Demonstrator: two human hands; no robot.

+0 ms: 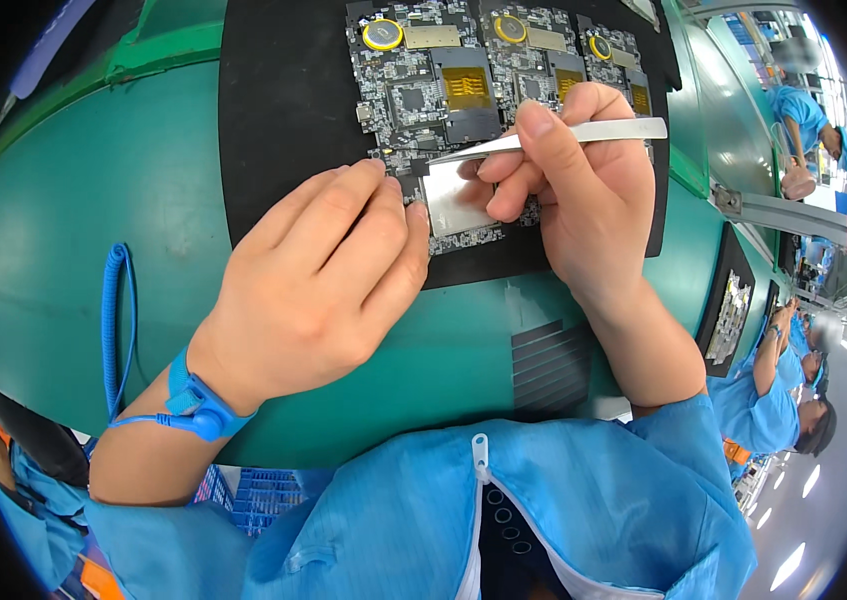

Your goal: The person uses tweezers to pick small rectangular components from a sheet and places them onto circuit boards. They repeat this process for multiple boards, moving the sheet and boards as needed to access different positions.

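A green circuit board (410, 97) lies on a black mat, with a round yellow-rimmed coin cell (382, 35), a patch of amber tape (465, 88) and a shiny metal plate (458, 200). My left hand (318, 265) is bent over the board's lower left edge, fingertips pressed on it; its thumb is hidden. Silver tweezers (583, 132) are pinched in my right hand (593, 185). Their tips touch or hover just above the board at the top of the metal plate; I cannot tell which. Whether anything is between the tips is too small to see.
More circuit boards (533, 60) lie alongside on the black mat (273, 130), over a green tabletop (43, 200). A coiled blue cord (113, 320) runs to my left wristband (201, 410). On the right are another board on a mat (728, 315), a metal rail (803, 212) and co-workers in blue.
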